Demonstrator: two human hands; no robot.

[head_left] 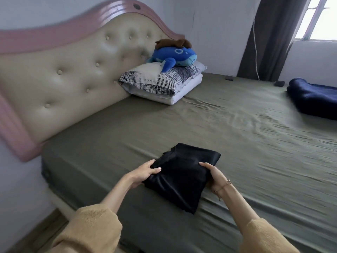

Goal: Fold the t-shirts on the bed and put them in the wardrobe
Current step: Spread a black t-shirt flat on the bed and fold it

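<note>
A folded black t-shirt (182, 176) lies near the front edge of the bed (246, 139), on the olive-green sheet. My left hand (144, 173) grips its left edge, thumb on top and fingers tucked under the fabric. My right hand (212, 175) holds the right edge in the same way, thumb over the top. The shirt is a compact rectangle between both hands. No wardrobe is in view.
A padded headboard (63, 73) with a pink frame rises at the left. Stacked pillows (162, 83) carry a blue plush whale (175, 56). A dark blue blanket (313, 97) lies at the far right. Curtain (269, 37) and window stand behind.
</note>
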